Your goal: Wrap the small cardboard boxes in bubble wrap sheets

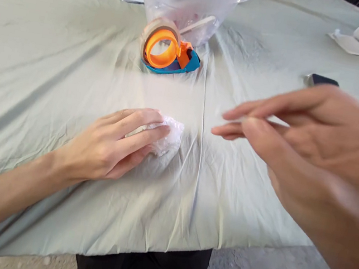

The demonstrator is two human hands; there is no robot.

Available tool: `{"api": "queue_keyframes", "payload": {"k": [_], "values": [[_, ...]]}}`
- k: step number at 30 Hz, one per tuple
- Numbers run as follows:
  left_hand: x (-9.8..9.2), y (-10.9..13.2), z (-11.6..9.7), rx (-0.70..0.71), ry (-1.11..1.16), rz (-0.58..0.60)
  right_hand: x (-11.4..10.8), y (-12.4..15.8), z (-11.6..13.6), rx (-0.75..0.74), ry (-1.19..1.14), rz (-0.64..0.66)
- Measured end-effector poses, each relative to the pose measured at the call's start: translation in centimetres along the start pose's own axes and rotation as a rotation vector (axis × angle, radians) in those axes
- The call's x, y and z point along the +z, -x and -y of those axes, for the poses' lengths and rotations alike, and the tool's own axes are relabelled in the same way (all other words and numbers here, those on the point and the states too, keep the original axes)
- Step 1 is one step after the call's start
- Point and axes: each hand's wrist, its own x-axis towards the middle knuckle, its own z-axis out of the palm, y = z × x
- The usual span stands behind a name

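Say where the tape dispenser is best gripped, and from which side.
The tape dispenser: probably hook fingers through its open orange ring from the near side, since the ring opens that way and the clear bowl stands close behind.

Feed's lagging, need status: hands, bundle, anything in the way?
Left hand fingers laid on plastic-wrapped bundle. Right hand raised beside it, blurred, grip unclear. Tape dispenser beyond, clear of both.

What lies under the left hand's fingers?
A crumpled clear-plastic bundle on the pale cloth, pressed by the left hand. The fingers cover its left part; its contents cannot be seen.
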Motion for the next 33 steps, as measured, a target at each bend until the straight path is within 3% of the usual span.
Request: {"api": "queue_keyframes", "payload": {"k": [3, 5, 8, 11, 15, 18, 27, 31, 33], "values": [[-0.1, -0.1, -0.2, -0.029, 0.005, 0.017, 3.7, -2.3, -0.2, -0.188, -0.085, -0.074], [-0.1, -0.2, -0.6, -0.033, -0.028, 0.013, 4.9, -2.3, -1.2, -0.365, 0.022, -0.062], [-0.2, -0.5, -1.0, -0.043, -0.070, 0.016, 5.1, -1.3, -2.6, -0.534, 0.258, 0.039], [0.0, -0.7, -1.3, -0.051, -0.022, -0.004, 4.3, -0.5, -3.4, -0.671, 0.273, 0.134], [0.3, -1.0, -1.9, -0.223, 0.142, -0.107, 3.8, -0.2, -3.6, -0.580, 0.275, 0.240], [0.4, -1.2, -2.4, -0.342, 0.247, -0.148, 4.1, 0.1, -3.3, -0.542, 0.328, 0.157], [-0.3, -0.4, -1.9, -0.176, 0.012, -0.098, 4.3, 0.9, -3.1, -0.585, 0.407, 0.068], [-0.3, -0.4, -2.1, -0.229, 0.059, -0.127, 4.2, 1.0, -2.9, -0.650, 0.345, 0.143], [-0.4, -0.5, -2.0, -0.172, 0.058, -0.135, 4.1, 0.9, -2.7, -0.664, 0.330, 0.171]]}}
